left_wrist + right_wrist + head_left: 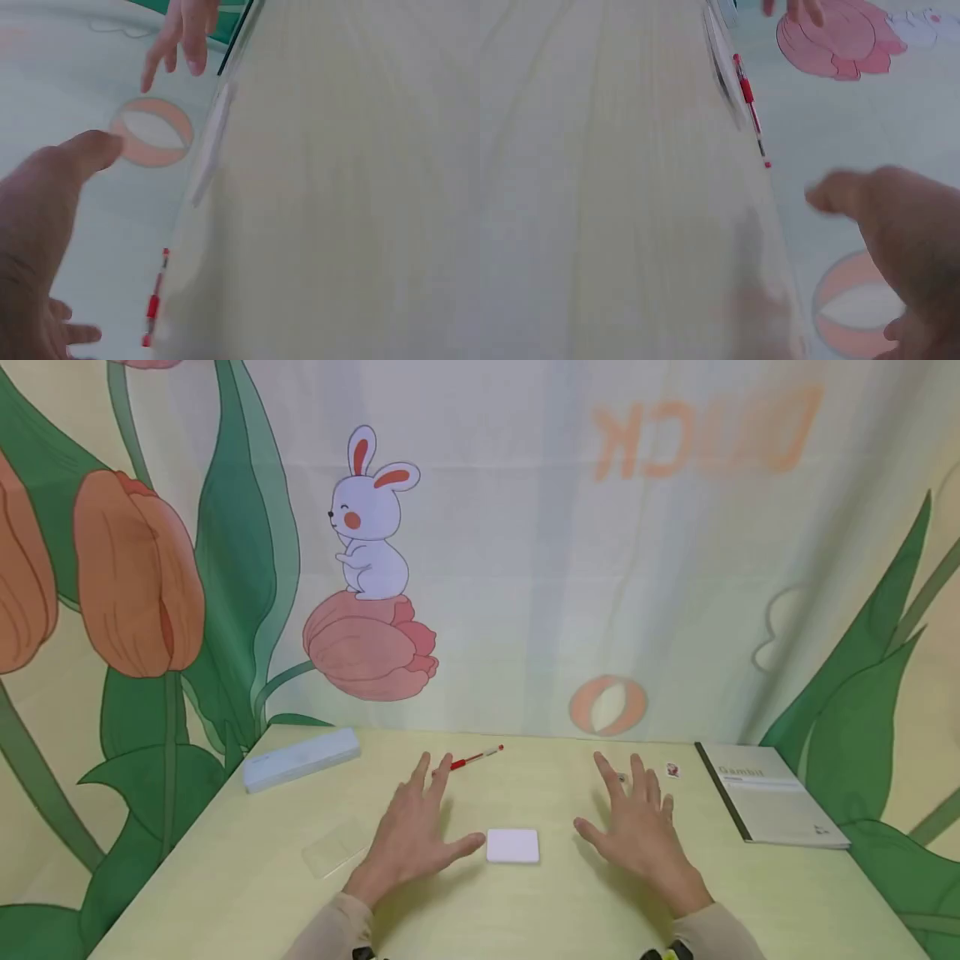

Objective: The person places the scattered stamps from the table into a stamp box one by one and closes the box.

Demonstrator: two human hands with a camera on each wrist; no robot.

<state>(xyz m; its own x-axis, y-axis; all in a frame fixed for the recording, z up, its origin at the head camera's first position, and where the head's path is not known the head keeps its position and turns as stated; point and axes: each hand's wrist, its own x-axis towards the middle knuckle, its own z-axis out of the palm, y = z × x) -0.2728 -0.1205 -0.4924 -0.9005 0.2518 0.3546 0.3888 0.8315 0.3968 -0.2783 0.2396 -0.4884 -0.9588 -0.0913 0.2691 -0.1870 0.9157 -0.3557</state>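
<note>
Between my two hands a small white rounded rectangular block [513, 846] lies flat on the table. My left hand [415, 835] hovers to its left with fingers spread and nothing held; the thumb tip points at the block's left edge. On the other side my right hand [636, 829] is held over the table, fingers spread, also holding nothing. Past the left fingertips lies a red pen [468, 760] with a clear barrel. In the left wrist view the block [213, 146] appears edge-on, and the pen [750, 101] shows beyond the block in the right wrist view.
A pale blue box [302, 760] lies at the back left. Nearer is a clear flat sheet [335, 849], beside the left wrist. A notebook [780, 802] with a dark spine lies at the right. One small printed piece [672, 770] lies beyond the right hand; another [622, 778] shows between its fingers.
</note>
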